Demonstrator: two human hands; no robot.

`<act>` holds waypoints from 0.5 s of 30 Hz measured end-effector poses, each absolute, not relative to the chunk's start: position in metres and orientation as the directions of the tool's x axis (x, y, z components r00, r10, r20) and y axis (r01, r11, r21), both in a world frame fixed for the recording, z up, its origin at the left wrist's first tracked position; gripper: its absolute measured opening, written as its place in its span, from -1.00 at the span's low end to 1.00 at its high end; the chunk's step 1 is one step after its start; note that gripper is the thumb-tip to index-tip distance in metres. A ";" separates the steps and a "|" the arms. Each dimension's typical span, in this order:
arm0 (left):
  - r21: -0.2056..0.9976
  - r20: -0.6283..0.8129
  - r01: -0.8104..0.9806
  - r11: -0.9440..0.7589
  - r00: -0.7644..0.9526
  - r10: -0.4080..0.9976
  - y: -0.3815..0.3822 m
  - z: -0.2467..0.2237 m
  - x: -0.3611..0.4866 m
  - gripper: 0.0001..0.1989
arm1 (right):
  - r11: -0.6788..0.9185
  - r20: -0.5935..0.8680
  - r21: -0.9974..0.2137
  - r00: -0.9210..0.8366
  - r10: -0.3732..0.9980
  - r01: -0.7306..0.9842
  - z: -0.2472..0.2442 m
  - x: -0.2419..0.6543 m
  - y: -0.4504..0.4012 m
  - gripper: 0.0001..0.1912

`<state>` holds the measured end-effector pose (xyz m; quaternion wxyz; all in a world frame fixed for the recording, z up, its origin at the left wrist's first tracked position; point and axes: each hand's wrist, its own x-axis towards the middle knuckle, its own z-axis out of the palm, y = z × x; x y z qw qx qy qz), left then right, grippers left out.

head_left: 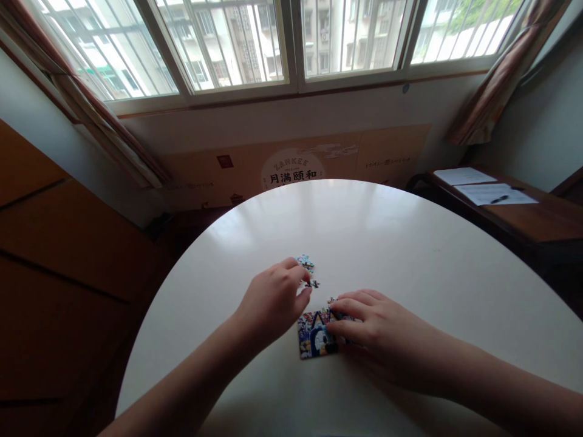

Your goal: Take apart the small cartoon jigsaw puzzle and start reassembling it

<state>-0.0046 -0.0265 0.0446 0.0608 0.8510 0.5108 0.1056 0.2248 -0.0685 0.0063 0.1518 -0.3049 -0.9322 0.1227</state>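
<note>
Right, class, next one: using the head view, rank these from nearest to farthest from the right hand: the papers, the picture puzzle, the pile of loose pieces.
1. Picture puzzle: touched by the right hand, mostly to its left.
2. Pile of loose pieces: ahead and to its left.
3. Papers: off to the far right, on the brown desk.

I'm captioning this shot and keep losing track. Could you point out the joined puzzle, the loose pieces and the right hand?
Joined puzzle (321,342): head view, uncovered part of its picture.
Loose pieces (306,261): head view, pale cluster beyond the left hand (277,297).
Right hand (378,318): head view, back of it.
</note>
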 end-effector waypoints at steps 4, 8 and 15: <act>0.196 0.259 0.919 -0.343 0.289 0.922 -0.012 0.047 -0.019 -0.87 | 0.785 0.224 -0.330 -0.764 0.605 0.524 0.004 0.227 -0.069 -0.72; 0.198 0.313 0.931 -0.306 0.236 0.920 -0.005 0.043 -0.023 -0.86 | 0.782 0.217 -0.342 -0.766 0.605 0.521 0.002 0.229 -0.069 -0.72; 0.188 0.195 0.905 -0.382 0.347 0.918 -0.012 0.034 -0.009 -0.90 | 0.782 0.223 -0.344 -0.763 0.606 0.520 0.008 0.225 -0.069 -0.73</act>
